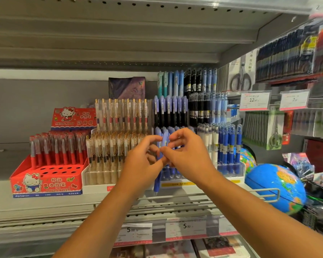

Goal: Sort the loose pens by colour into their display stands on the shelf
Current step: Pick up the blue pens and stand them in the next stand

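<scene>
Both hands meet in front of the middle pen stand. My left hand (145,161) grips a small bunch of blue pens (158,181), their tips hanging below my fingers. My right hand (185,151) pinches the top of one periwinkle-blue pen (164,139) in that bunch. Behind them stands a tiered display of periwinkle and black pens (171,110). A red cartoon-cat stand (45,181) with red pens sits at the left, with several free holes in front. A clear stand of white and gold pens (117,127) is beside it. A stand with white and dark blue pens (229,144) is on the right.
A blue globe (276,183) sits at the shelf's right end, with a smaller one behind it. Packaged scissors (241,75) and price tags (254,100) hang on the right wall. A wire rail (265,191) runs along the shelf front. Price labels (136,231) line the shelf edge.
</scene>
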Tool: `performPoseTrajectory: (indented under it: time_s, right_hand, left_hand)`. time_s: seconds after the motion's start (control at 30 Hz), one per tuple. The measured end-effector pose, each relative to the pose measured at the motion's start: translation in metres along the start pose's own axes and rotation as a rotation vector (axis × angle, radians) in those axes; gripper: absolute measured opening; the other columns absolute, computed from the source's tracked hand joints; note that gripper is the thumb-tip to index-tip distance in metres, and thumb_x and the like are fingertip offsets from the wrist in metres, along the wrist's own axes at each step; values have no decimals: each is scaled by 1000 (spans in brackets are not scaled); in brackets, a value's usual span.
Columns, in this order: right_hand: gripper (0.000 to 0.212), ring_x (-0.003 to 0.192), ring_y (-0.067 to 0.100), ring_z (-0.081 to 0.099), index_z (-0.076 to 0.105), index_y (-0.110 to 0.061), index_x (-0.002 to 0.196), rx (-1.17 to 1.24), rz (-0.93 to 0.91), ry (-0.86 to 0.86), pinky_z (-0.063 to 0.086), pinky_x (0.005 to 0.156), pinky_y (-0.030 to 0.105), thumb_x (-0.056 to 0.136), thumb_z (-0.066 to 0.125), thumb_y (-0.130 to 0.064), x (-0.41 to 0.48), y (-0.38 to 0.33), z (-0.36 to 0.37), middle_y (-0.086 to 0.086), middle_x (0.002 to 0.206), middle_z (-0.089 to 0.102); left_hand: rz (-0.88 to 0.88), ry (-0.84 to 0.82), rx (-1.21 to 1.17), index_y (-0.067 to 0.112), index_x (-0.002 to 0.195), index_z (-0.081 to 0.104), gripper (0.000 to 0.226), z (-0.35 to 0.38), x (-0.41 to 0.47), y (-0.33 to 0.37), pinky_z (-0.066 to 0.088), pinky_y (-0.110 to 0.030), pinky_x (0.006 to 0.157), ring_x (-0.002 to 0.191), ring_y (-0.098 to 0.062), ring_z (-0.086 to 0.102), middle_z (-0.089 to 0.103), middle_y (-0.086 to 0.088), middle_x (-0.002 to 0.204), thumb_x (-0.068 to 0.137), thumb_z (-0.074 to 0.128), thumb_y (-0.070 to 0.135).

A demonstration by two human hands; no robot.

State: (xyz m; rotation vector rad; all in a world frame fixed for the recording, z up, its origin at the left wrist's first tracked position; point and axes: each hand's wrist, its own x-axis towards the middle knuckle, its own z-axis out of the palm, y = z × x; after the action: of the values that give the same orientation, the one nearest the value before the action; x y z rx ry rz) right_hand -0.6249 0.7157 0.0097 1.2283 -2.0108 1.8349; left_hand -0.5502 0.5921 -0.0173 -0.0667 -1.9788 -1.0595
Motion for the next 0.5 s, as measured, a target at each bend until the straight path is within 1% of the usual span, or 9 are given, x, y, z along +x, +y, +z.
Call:
performPoseTrajectory:
  time_s: [0.07, 0.1, 0.13, 0.2, 0.23, 0.27, 0.33, 0.4, 0.5]
  right_hand:
    - [28, 72, 20, 68, 53, -30, 97, -7, 13, 9, 59, 66, 44, 84, 71, -13, 0, 1, -3, -2, 83, 65]
    - [28, 71, 18, 67, 53, -31, 98, -15, 17, 24, 60, 64, 43, 85, 70, -13, 1, 1, -5, -3, 83, 65]
    - [26, 70, 15, 67, 53, -31, 98, -17, 18, 41, 60, 62, 42, 86, 69, -14, 3, 1, -8, -4, 84, 65]
    - [23, 67, 11, 65, 54, -28, 99, 17, 24, 67, 61, 58, 40, 88, 66, -13, 8, 0, -17, -3, 85, 63]
    - [22, 65, 10, 65, 54, -27, 100, 51, 29, 77, 61, 57, 37, 88, 66, -11, 11, -1, -21, -2, 86, 62]
    - [23, 65, 10, 64, 55, -26, 101, 82, 27, 89, 61, 56, 36, 89, 65, -10, 14, -2, -25, -2, 86, 61]
    - [24, 63, 9, 65, 56, -25, 105, 104, 3, 119, 61, 56, 36, 90, 64, -9, 21, -2, -32, -3, 82, 61]
    - [26, 65, 10, 65, 57, -24, 108, 83, -29, 149, 61, 56, 39, 89, 65, -8, 27, 0, -36, -4, 81, 61]
    - [28, 73, 13, 65, 56, -28, 110, -28, -91, 173, 61, 61, 41, 89, 66, -12, 33, 7, -35, -6, 85, 61]
  left_hand:
    - [31, -27, 80, 37, 115, 56, 46, 2, 0, 1, 55, -26, 60, 58, -11, 55, 59, 15, 83, 83, 77, 12]
    - [53, -33, 118, 34, 118, 56, 46, 3, -1, 2, 55, -27, 61, 60, -10, 57, 60, 17, 83, 82, 79, 18]
    - [90, -30, 163, 31, 120, 57, 45, 4, -1, 3, 55, -27, 62, 64, -9, 59, 60, 18, 85, 81, 79, 26]
    - [217, 2, 294, 27, 120, 57, 45, 3, -2, 5, 53, -25, 67, 77, -8, 60, 58, 19, 96, 83, 75, 43]
    - [283, 20, 369, 25, 120, 58, 43, 1, -2, 6, 52, -24, 70, 83, -7, 58, 56, 17, 101, 84, 71, 45]
    - [338, 31, 445, 23, 119, 58, 40, -1, 1, 7, 51, -26, 74, 88, -5, 56, 55, 14, 104, 86, 69, 41]
    - [418, 23, 622, 18, 122, 57, 40, -6, 11, 9, 51, -36, 83, 99, -11, 55, 55, 7, 113, 85, 69, 30]
    - [428, -4, 780, 19, 129, 54, 49, -10, 26, 11, 47, -40, 93, 110, -16, 54, 54, 4, 123, 84, 72, 29]
    - [390, -63, 904, 23, 142, 45, 70, -14, 46, 15, 38, -41, 102, 126, -18, 48, 49, 4, 139, 81, 75, 41]
